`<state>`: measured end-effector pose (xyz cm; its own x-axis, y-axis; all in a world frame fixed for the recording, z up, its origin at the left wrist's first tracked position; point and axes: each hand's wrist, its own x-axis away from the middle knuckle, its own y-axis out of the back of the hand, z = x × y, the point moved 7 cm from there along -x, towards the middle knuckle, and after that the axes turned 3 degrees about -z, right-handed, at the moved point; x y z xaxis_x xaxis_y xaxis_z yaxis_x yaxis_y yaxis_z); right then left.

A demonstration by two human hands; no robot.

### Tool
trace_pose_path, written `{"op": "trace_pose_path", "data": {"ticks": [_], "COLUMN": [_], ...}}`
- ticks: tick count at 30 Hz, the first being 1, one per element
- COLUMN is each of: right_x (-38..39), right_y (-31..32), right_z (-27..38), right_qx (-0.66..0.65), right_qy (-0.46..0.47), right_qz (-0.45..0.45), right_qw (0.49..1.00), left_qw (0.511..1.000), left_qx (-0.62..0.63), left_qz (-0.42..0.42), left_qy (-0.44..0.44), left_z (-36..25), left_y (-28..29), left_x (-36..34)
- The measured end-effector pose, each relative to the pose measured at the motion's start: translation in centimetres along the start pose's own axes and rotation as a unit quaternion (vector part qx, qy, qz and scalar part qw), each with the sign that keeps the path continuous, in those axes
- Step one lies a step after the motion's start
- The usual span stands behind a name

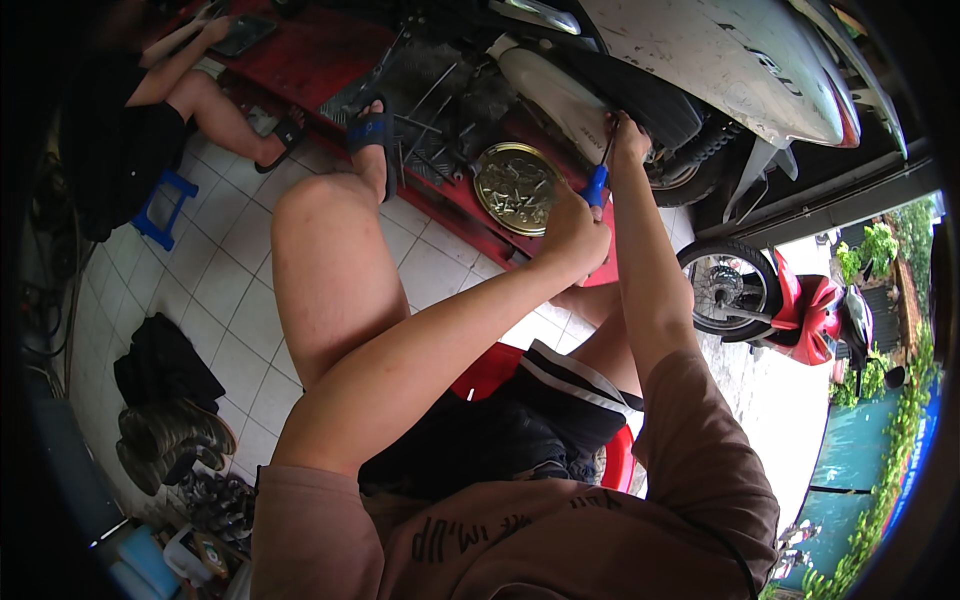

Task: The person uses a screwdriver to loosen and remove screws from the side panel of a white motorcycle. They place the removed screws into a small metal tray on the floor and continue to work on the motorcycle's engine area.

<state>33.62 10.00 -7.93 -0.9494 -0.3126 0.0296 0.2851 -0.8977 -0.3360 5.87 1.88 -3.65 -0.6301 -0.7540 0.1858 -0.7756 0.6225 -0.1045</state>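
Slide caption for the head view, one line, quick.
Left hand gripping a blue-handled tool, right hand near its shaft, by a white motorbike cover and round tray of small parts.

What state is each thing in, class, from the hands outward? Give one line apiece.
Left hand, closed around a handle
Blue-handled tool, held, shaft reaching to the right hand
Right hand, at the shaft, grip unclear
Round tray, loaded with small metal parts
Silver scooter, indoors, rear body panel fitted
Red motorbike, outside, spoked wheel fitted
Blue sandal, worn
Blue stool, set down, occupancy unclear
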Motion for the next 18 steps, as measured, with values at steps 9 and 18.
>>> {"op": "trace_pose_path", "data": {"ticks": [9, 18], "right_x": [-0.7, -0.3], "right_y": [0.4, 0.5], "right_z": [-0.5, -0.1], "right_qx": [0.015, 0.011], "right_qy": [0.007, 0.006], "right_qz": [0.026, 0.013], "right_qw": [1.0, 1.0], "left_qw": [0.999, 0.999], "left_qx": [0.003, 0.002], "left_qz": [-0.015, -0.022], "left_qy": [0.033, 0.03], "left_z": [3.0, 3.4], "left_y": [-0.9, -1.1], "left_x": [-0.7, -0.3]}}
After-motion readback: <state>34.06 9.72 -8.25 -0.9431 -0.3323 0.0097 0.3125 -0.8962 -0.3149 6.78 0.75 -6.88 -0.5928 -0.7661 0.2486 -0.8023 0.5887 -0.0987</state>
